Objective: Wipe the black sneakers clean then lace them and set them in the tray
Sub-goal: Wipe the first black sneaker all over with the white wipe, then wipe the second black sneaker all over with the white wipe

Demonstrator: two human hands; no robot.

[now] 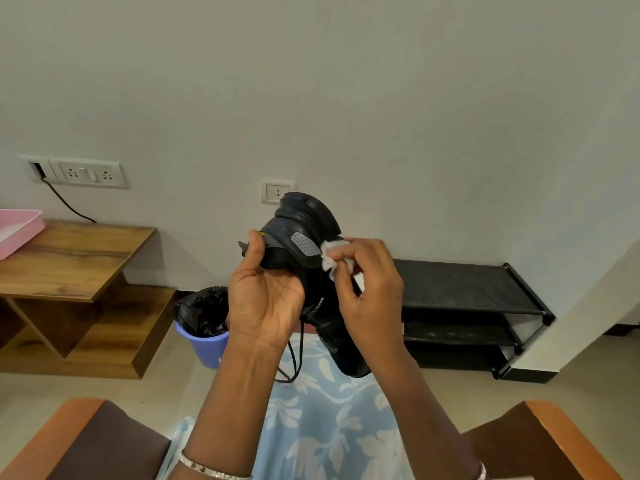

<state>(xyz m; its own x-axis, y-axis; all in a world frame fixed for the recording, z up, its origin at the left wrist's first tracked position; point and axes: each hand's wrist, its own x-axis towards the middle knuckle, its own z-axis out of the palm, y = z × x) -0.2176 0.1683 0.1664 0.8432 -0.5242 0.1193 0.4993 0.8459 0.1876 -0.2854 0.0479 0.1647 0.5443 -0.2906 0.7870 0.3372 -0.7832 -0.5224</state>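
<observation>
I hold one black sneaker (304, 233) up in front of me, heel raised and toe pointing down toward my lap. My left hand (265, 292) grips its collar from the left side. Pinched in my right hand (367, 289) is a small white wipe (329, 259), pressed against the sneaker's side beside a grey perforated patch. Black laces (294, 355) hang loose below the shoe. The pink tray (20, 230) rests on the wooden table at the far left. No second sneaker is in view.
A wooden side table (79, 258) stands at left below wall sockets. A blue bin (207, 341) with a black liner sits on the floor beside it. A black shoe rack (467, 306) lines the wall at right. Chair armrests (554, 441) flank my lap.
</observation>
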